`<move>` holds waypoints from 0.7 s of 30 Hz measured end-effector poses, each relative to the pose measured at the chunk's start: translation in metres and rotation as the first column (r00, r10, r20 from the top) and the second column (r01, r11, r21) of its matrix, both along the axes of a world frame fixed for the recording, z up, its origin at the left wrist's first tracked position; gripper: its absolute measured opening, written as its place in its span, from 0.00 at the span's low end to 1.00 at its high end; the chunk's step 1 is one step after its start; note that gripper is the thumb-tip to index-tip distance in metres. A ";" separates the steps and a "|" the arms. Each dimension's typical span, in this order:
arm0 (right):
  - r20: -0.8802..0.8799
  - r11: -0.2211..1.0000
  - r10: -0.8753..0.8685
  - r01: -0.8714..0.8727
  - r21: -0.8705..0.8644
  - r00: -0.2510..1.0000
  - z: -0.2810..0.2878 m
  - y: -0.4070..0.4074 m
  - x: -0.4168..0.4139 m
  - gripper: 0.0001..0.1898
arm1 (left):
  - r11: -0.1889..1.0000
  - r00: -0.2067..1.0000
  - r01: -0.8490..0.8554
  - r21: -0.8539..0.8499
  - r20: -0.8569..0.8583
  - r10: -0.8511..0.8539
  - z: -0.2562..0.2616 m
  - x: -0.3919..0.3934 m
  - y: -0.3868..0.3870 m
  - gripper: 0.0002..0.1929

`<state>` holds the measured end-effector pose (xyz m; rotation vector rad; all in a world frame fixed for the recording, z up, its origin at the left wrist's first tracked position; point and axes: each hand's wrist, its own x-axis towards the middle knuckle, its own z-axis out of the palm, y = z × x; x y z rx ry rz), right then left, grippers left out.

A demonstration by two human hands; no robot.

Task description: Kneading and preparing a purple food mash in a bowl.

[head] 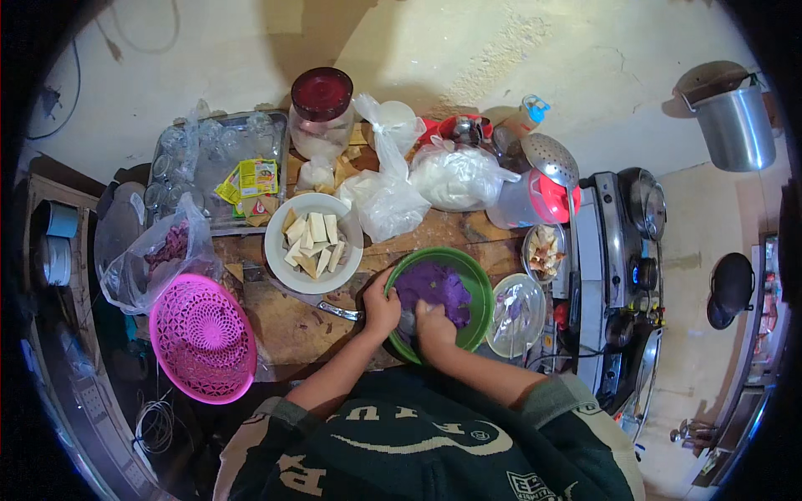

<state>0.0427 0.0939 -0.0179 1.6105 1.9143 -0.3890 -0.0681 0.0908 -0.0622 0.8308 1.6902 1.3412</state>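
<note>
A green plastic bowl holds a lump of purple dough, with a pale smear on the wall near its left side. My left hand grips the bowl's left rim, thumb inside. Inside the bowl, my right hand presses with curled fingers against the near side of the dough; its fingertips are hidden. Left of the bowl lies a knife, its handle close to my left wrist. Beyond the knife stands a white bowl of pale cut sticks.
A pink plastic basket overhangs the table's left front. Plastic bags, a red-lidded jar and a metal tray with glasses stand behind. A clear plate and a skimmer lie right, beside a gas stove with a blue flame.
</note>
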 end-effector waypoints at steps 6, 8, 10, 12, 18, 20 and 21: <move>-0.097 0.923 -0.170 0.124 -0.364 0.981 0.020 0.069 0.009 0.38 | 0.995 0.995 -0.092 -0.031 -0.037 0.091 0.002 0.006 -0.009 0.19; -0.149 0.971 -0.119 0.083 -0.225 0.982 0.033 0.066 0.030 0.38 | 0.992 0.992 -0.123 -0.030 -0.032 0.122 -0.005 0.008 -0.025 0.19; -0.187 0.995 -0.066 0.051 -0.084 0.980 0.036 0.052 0.044 0.39 | 0.992 0.993 -0.112 -0.058 0.032 0.114 -0.008 0.009 -0.036 0.20; -0.196 0.991 0.013 0.014 0.136 0.980 0.034 0.034 0.052 0.34 | 0.991 0.989 -0.100 -0.084 0.097 0.108 -0.010 0.007 -0.036 0.20; -0.198 0.982 -0.009 0.046 0.184 0.980 -0.003 0.037 0.039 0.28 | 0.997 0.981 0.072 -0.024 -0.180 -0.075 -0.004 -0.007 -0.015 0.25; -0.249 0.978 0.017 0.035 0.204 0.968 0.012 0.056 0.033 0.28 | 1.000 0.989 -0.002 -0.020 -0.150 -0.002 0.002 0.002 -0.023 0.25; -0.293 0.976 -0.218 0.207 -0.071 0.931 0.034 0.070 0.025 0.29 | 0.997 0.989 -0.082 -0.012 -0.125 0.080 0.005 0.004 -0.024 0.24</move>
